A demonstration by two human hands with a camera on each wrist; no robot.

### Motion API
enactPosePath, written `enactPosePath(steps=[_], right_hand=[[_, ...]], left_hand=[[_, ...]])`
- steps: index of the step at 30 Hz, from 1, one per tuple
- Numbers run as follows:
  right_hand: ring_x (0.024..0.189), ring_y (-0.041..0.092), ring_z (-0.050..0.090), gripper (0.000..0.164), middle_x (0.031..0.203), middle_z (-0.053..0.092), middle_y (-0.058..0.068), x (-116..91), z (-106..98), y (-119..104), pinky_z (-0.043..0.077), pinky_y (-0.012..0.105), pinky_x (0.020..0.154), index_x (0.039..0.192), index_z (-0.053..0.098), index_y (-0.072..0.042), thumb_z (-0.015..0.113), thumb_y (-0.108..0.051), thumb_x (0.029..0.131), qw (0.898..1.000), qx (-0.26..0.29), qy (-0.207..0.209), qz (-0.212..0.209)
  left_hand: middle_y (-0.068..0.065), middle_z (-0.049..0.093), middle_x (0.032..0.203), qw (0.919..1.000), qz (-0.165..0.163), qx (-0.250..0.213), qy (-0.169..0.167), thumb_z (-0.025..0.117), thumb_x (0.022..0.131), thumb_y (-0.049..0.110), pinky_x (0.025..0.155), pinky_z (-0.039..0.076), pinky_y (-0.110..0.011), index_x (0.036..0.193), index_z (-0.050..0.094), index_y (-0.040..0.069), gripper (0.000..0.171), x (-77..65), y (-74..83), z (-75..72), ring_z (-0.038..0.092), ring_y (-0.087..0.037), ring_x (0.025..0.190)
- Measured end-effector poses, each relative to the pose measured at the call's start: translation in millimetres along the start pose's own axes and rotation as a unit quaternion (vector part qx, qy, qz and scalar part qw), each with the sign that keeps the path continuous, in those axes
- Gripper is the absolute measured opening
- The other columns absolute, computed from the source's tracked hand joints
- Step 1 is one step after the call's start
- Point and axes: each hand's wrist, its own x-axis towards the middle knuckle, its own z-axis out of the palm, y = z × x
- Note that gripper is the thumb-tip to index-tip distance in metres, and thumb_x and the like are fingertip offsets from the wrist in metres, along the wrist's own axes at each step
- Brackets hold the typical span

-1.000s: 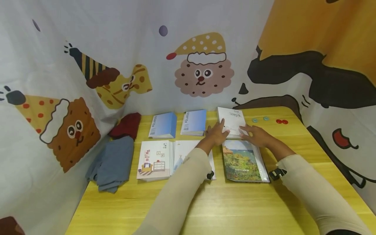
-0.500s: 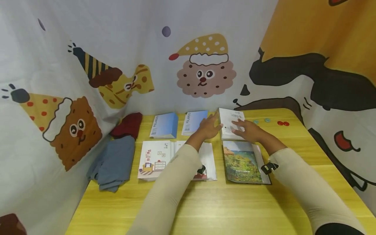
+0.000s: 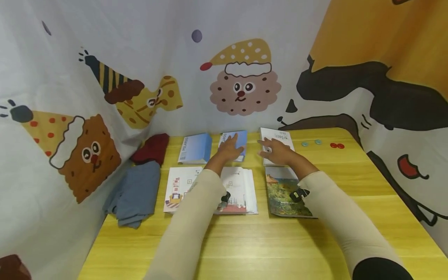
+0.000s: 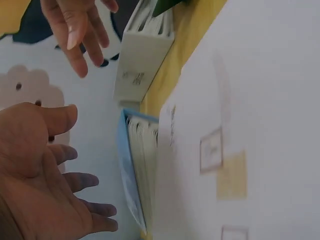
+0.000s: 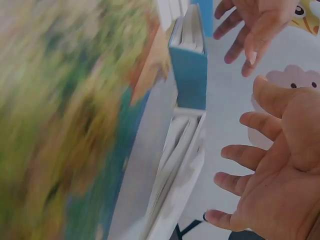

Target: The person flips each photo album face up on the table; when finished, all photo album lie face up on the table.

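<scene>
My left hand (image 3: 228,151) hovers over the right-hand blue Polaroid album (image 3: 240,137), fingers spread and holding nothing. In the left wrist view its palm faces the album with a gap between them. Over the white album (image 3: 285,136) with dark lettering is my right hand (image 3: 279,151), its fingers extended; the right wrist view shows it apart from the cover. Another blue Polaroid album (image 3: 196,147) lies to the left. In the front row are a white album with a furniture drawing (image 3: 183,175), a second white illustrated album (image 3: 238,181) partly under my left sleeve, and a landscape photo album (image 3: 283,190).
Folded grey-blue cloth (image 3: 138,194) and a dark red cloth (image 3: 152,149) lie at the table's left edge. Green buttons (image 3: 317,142) and red buttons (image 3: 337,146) sit at the back right. A printed curtain (image 3: 168,35) stands behind the yellow wooden table (image 3: 252,249).
Both hands have come off the white album and moved left. The left hand now hovers at the right-hand blue album, the right hand above the white one. The albums look unmoved.
</scene>
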Motion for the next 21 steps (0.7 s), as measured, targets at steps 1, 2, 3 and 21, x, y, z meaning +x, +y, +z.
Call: enactPosePath(steps=[1,2,3,21], right_hand=[[0.169,0.054,0.008,0.069,0.182,0.018,0.023,2.6,0.9,-3.0,0.008,0.092,0.121,0.174,0.033,-0.019,0.054,-0.047,0.114,1.000,0.002,-0.003,0.003],[0.169,0.053,0.007,0.070,0.183,0.017,0.023,5.2,2.1,-5.8,0.006,0.093,0.119,0.174,0.032,-0.020,0.054,-0.048,0.114,1.000,0.003,-0.005,0.004],[0.169,0.052,0.007,0.070,0.182,0.018,0.023,7.9,3.3,-8.3,0.005,0.094,0.119,0.174,0.032,-0.020,0.054,-0.048,0.114,1.000,0.004,-0.006,0.004],[0.170,0.050,0.006,0.066,0.178,0.037,0.010,35.4,30.6,-46.7,-0.005,0.089,0.124,0.172,0.038,-0.023,0.051,-0.050,0.113,0.999,-0.028,-0.030,0.026]], left_hand=[[-0.017,0.007,0.186,1.0000,-0.003,-0.004,0.000,0.048,0.115,0.049,0.137,0.012,-0.068,0.178,0.011,0.022,0.078,-0.5,-3.5,-2.4,0.010,-0.054,0.169],[-0.017,0.007,0.186,1.0000,-0.007,-0.007,0.002,0.049,0.115,0.049,0.137,0.012,-0.068,0.178,0.011,0.022,0.078,-0.8,-6.9,-4.6,0.010,-0.054,0.168],[-0.018,0.008,0.185,0.9999,-0.009,-0.011,0.004,0.050,0.115,0.048,0.137,0.013,-0.068,0.178,0.011,0.022,0.078,-1.3,-10.2,-6.6,0.010,-0.055,0.168],[-0.026,0.018,0.181,0.9978,-0.035,-0.032,-0.047,0.057,0.112,0.037,0.138,0.018,-0.060,0.178,0.009,0.016,0.084,-8.6,-35.1,-14.1,0.018,-0.045,0.170]])
